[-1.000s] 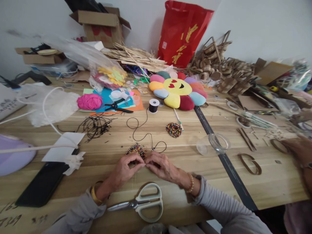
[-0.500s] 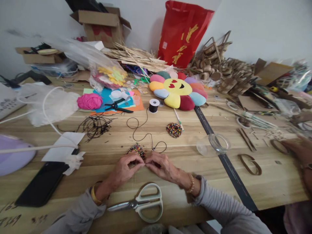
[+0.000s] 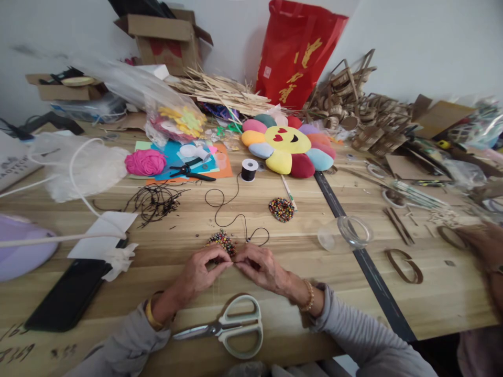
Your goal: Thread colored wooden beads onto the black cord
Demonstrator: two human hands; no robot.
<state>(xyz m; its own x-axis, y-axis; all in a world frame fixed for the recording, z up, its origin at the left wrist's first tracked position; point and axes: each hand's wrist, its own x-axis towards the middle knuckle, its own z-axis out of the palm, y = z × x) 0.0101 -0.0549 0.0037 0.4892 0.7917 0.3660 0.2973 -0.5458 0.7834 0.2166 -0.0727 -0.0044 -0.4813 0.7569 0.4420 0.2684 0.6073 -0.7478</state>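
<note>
Lying just beyond left-hand grip (image 3: 199, 269): pile of multicoloured beads (image 3: 222, 242).

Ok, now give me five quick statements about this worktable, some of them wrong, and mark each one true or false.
1. The scissors lie nearer the person than the loose bead pile does. True.
2. The left hand grips the scissors. False: the left hand has its fingertips close to those of the right hand, beside the loose bead pile.
3. The pink yarn is right of the spool. False: the pink yarn lies to the left of the spool.
4. The flower cushion has red heart eyes. True.
5. The red bag lies flat beside the scissors. False: the red bag stands at the back.
</note>
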